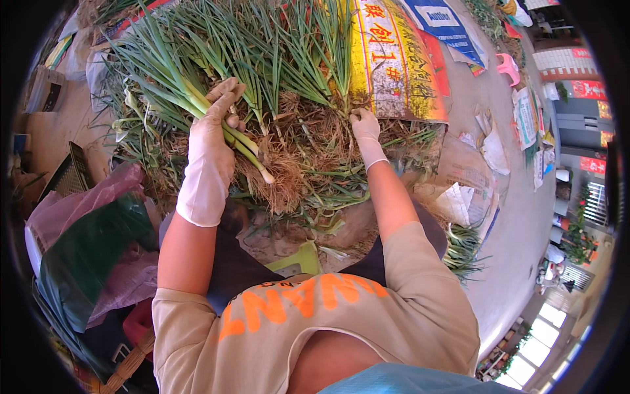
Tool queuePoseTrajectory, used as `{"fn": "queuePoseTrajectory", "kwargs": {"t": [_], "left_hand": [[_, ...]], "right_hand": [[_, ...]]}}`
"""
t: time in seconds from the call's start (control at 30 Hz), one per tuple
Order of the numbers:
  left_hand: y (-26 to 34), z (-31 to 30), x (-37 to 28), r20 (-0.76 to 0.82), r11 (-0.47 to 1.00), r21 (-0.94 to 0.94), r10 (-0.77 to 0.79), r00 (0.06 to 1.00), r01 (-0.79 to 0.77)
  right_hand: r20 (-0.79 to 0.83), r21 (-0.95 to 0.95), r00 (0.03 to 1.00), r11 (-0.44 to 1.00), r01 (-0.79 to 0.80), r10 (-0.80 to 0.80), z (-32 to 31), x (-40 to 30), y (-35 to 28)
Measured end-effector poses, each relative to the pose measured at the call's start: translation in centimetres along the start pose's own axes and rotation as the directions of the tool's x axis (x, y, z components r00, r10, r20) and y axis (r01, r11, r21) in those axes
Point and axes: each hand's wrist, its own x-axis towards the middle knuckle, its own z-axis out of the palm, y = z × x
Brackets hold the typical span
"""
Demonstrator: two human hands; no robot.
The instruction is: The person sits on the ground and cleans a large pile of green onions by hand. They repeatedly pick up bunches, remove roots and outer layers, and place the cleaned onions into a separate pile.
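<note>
My left hand [216, 123], in a thin whitish glove, grips several green onions [197, 101]. Their white bases and trailing roots [275, 182] point down to the right, and their leaves fan out to the upper left. My right hand [365, 123], gloved as well, has its fingers curled at the root end of other green onion stalks [343, 93], whose leaves point away from me. Both hands are over a large heap of green onions [246, 44] with brown, soil-covered roots. My right fingertips are partly hidden among the roots.
A yellow printed sack [393, 64] lies right of the heap. Loose leaves [334, 197] litter the ground before me. A green plastic stool [300, 258] shows between my legs. Trimmed-looking green onions [462, 248] lie at my right; plastic sheeting [98, 246] and a dark crate [69, 172] are left.
</note>
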Motion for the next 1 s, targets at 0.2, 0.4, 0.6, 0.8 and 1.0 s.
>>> {"fn": "queuePoseTrajectory", "kwargs": {"t": [0.2,0.4,0.6,0.8,1.0], "left_hand": [[-0.6,1.3,1.8,-0.038,0.999,0.0,-0.033,0.999,0.033],[-1.2,2.0,2.0,-0.003,0.999,0.03,-0.021,1.0,0.021],[-1.2,2.5,-0.1,0.03,1.0,-0.012,-0.003,1.0,0.004],[-1.7,3.8,-2.1,0.074,0.999,-0.036,0.01,0.997,-0.007],[-2.8,5.1,-4.5,0.178,0.999,-0.042,-0.01,0.984,0.018]], "right_hand": [[0.245,-0.314,0.946,0.94,-0.131,0.214,2.8,0.7,1.0],[-0.347,-0.011,0.891,0.951,0.309,-0.294,-1.7,1.7,0.7],[-0.436,0.328,0.894,0.907,0.264,-0.103,-9.1,-1.0,-5.9],[-0.479,0.603,0.869,0.674,0.428,-0.123,-13.3,-5.5,-7.1],[-0.212,0.861,0.972,0.451,0.233,-0.098,-15.8,-11.5,-9.4]]}}
